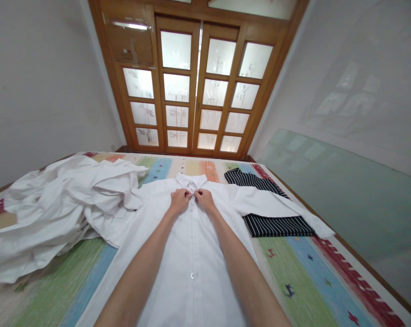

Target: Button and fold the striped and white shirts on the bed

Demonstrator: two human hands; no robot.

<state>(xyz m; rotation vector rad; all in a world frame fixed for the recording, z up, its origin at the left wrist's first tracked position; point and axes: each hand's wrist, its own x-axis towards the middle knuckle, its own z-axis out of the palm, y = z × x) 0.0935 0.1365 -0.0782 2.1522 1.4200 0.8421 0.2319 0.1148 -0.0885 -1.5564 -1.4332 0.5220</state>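
A white button-up shirt (164, 272) lies spread front side up, its collar (191, 180) at the far end and one sleeve stretched out to the right. Just below the collar, my left hand (180, 200) pinches the front placket from the left. My right hand (204, 199) closes on the placket from the other side, with its fingertips close to those of the left. Whatever button lies between the fingers is too small to make out. Farther down the placket, a button (192, 275) shows.
Crumpled white garments (72, 200) are heaped at the left. A black-and-white striped garment (276, 225) lies partly under the right sleeve. Beneath everything is a colourful patterned cover (294, 272). Wooden glass-paned doors (192, 91) stand beyond, and a glass panel (344, 190) leans along the right wall.
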